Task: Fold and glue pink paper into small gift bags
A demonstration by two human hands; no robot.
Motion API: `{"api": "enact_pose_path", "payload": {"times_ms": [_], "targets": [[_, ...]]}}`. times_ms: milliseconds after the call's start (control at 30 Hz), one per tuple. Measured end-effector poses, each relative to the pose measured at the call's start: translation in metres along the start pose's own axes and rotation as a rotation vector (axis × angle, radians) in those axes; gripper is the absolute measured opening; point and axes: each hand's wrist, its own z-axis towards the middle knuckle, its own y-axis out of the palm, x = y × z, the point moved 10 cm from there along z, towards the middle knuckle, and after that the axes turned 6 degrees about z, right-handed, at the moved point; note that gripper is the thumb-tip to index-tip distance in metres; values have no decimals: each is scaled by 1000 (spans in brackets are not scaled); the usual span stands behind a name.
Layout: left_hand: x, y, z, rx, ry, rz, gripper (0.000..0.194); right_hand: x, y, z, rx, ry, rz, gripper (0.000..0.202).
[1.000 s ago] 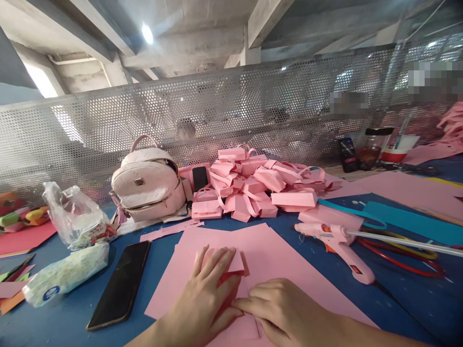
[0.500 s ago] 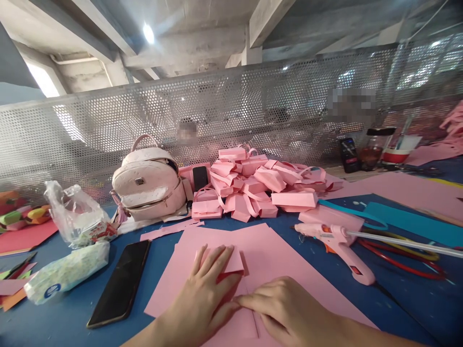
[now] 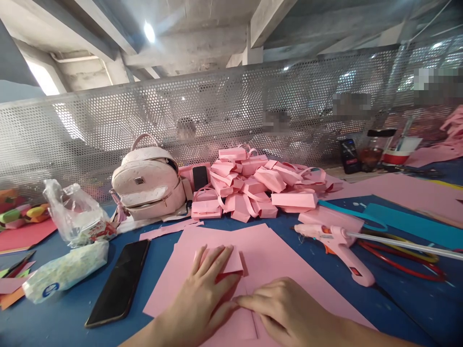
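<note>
My left hand (image 3: 204, 289) lies spread over a folded piece of pink paper (image 3: 235, 261), which has a raised flap by the fingertips. Part of that piece is covered by the palm and fingers. My right hand (image 3: 285, 306) is closed except for its index finger, whose tip presses on the pink paper beside my left thumb. Nothing shows inside its curled fingers. Beneath both hands are large pink sheets (image 3: 278, 255), and a straight crease or edge runs between the hands.
Behind the sheets rises a pile of folded pink paper boxes (image 3: 269, 178), beside a pale backpack (image 3: 148, 185). A pink glue gun (image 3: 338, 243) lies right. Left are a black phone (image 3: 119, 282), a tissue pack (image 3: 68, 272) and a plastic bag (image 3: 77, 214). A perforated metal screen (image 3: 231, 101) stands behind.
Both hands stay in almost the same place on the paper. The view has shifted very slightly. Behind the screen, more blurred patches of people show at the right.
</note>
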Motion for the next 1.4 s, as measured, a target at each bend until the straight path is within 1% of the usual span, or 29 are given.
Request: {"api": "enact_pose_path", "payload": {"times_ms": [200, 367, 433, 633, 867, 1000, 1067, 1133, 1233, 1333, 1400], "targets": [[-1, -2, -1, 31, -10, -4, 40, -1, -2, 0, 9, -8, -7, 49], [-2, -9, -2, 92, -43, -22, 22, 0, -1, 0, 5, -3, -15, 49], [-2, -13, -3, 125, -46, -29, 20, 0, -1, 0, 11, -4, -37, 47], [-4, -19, -2, 218, -63, -12, 20, -4, -2, -1, 8, -46, -58, 46], [-5, -22, 1, 228, -65, -6, 21, -4, 0, -2, 35, -76, -91, 46], [-4, -27, -1, 262, -55, -14, 21, -6, -2, -2, 54, -96, -94, 48], [-8, -32, -3, 319, -65, -39, 19, -8, -3, -2, 54, -96, -104, 49], [-15, -37, -7, 389, -104, -99, 16, -10, -3, -2, 52, -90, -120, 48], [-29, -38, -11, 453, -180, -215, 3, -11, -4, -2, 52, -86, -139, 48], [-35, -35, -12, 456, -215, -260, 25, -9, -3, -1, 58, -92, -140, 48], [-36, -34, -12, 451, -220, -263, 30, -8, -2, -1, 57, -97, -136, 48]]}}
